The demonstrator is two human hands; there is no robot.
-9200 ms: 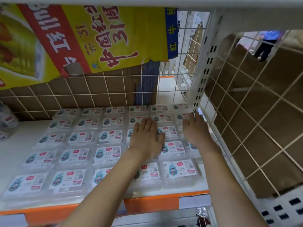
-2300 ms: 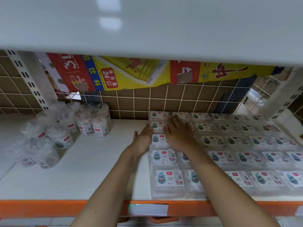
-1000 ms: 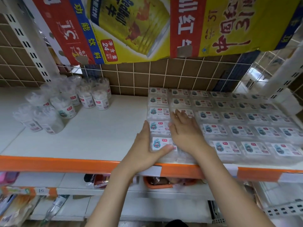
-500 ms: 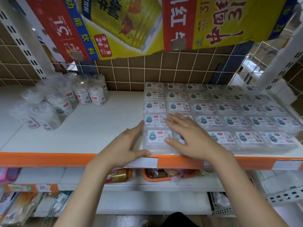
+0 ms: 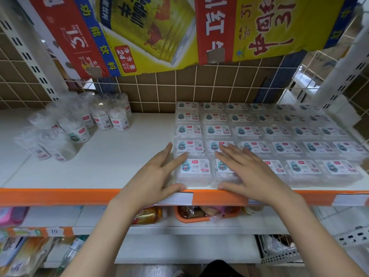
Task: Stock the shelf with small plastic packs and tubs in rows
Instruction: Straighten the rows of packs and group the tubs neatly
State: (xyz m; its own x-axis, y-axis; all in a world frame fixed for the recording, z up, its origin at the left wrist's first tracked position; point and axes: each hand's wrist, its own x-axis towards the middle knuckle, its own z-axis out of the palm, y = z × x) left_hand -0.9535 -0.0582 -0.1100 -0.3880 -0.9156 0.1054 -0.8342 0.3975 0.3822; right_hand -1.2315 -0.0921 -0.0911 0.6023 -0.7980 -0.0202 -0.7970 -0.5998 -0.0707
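Both hands have slid forward along the leftmost column of flat packs (image 5: 194, 166) to the shelf's orange front edge (image 5: 60, 196); the rows look squared up. The left hand (image 5: 153, 176) lies spread against the packs' side, the right hand (image 5: 249, 172) spread flat on top. Round tubs (image 5: 117, 118) crowd loosely at the back left, still unsorted, well apart across bare shelf.

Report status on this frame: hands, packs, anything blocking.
Left hand open, flat against front-left pack. Right hand open, resting on packs beside it. Flat packs in neat rows; tubs clustered loose at left. Nothing blocking.
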